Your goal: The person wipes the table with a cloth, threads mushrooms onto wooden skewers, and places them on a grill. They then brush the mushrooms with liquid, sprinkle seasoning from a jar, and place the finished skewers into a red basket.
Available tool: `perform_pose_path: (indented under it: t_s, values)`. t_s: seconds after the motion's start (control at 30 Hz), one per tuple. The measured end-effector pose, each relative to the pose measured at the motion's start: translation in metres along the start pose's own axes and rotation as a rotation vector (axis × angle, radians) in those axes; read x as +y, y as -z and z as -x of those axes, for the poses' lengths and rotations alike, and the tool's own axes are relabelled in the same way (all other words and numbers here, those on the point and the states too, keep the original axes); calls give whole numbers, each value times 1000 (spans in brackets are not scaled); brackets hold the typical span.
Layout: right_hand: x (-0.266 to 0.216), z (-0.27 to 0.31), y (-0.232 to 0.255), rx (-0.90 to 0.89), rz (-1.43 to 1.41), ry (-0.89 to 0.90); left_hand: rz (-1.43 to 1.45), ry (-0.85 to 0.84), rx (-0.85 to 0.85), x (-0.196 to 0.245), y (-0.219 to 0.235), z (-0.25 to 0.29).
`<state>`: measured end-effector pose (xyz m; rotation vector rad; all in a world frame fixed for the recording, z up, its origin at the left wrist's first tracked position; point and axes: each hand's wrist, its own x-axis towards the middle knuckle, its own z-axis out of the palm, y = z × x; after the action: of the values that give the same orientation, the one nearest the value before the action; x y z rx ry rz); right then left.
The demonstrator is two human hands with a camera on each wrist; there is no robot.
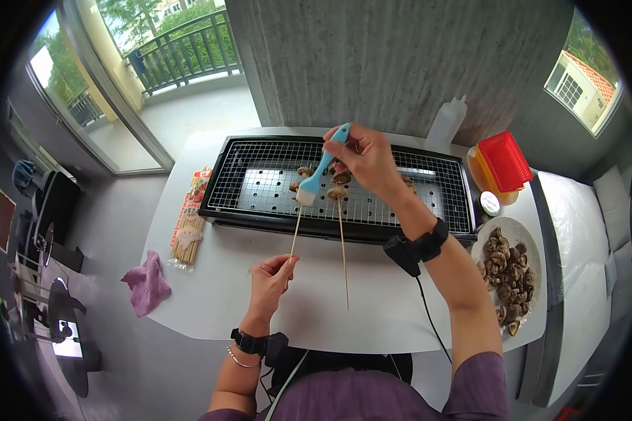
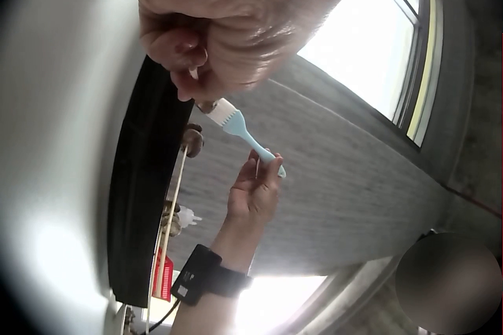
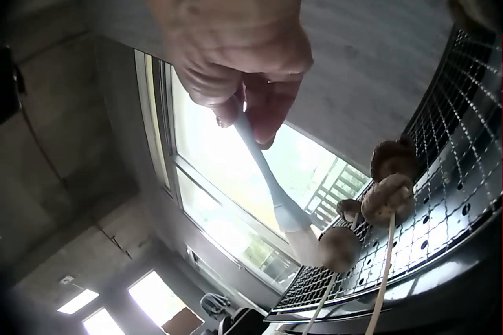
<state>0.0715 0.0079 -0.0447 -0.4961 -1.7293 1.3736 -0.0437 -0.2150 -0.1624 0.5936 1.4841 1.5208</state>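
My right hand [image 1: 367, 156] grips the handle of a light-blue basting brush [image 1: 321, 168] above the grill [image 1: 246, 200]. The brush's pale bristles [image 3: 302, 245] rest against a mushroom [image 3: 339, 249] on a skewer. That wooden skewer [image 1: 297, 228] is pinched near its lower end by my left hand [image 1: 268, 282], in front of the grill. A second mushroom skewer [image 1: 343, 259] lies beside it, its mushrooms [image 1: 338, 192] on the wire mesh and its bare stick reaching over the table. More mushrooms behind my right forearm are partly hidden.
At the right stands a plate [image 1: 538, 242] heaped with mushrooms [image 1: 507, 274], near a small jar [image 1: 489, 203] and a red basket [image 1: 504, 163]. A squeeze bottle [image 1: 447, 123] is behind the grill. At left lie a pack of skewers [image 1: 189, 231] and a purple cloth [image 1: 147, 283].
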Motion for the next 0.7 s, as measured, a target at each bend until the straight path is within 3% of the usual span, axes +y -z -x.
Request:
perform_pose_path:
  t_s: [0.1, 0.17, 0.23, 0.3, 0.43, 0.5, 0.67, 0.7]
  values:
    - [9, -6, 1, 38, 81, 52, -9, 6, 0, 0, 0, 0]
    - [9, -12, 2, 228, 180, 151, -11, 6, 5, -2, 3, 0]
    - [7, -8, -4, 223, 51, 89, 81, 24, -36, -4, 5, -2]
    - [5, -5, -6, 27, 7, 42, 140, 46, -75, -3, 3, -2]
    - [15, -12, 0, 114, 138, 119, 209, 92, -176, -7, 8, -5]
    - [13, -13, 1, 270, 112, 168, 169, 66, -139, -6, 9, -5]
    - [-2, -3, -7, 195, 19, 108, -12, -25, -20, 5, 7, -3]
    - [-2, -2, -8, 111, 24, 86, -29, -59, 4, 6, 6, -4]
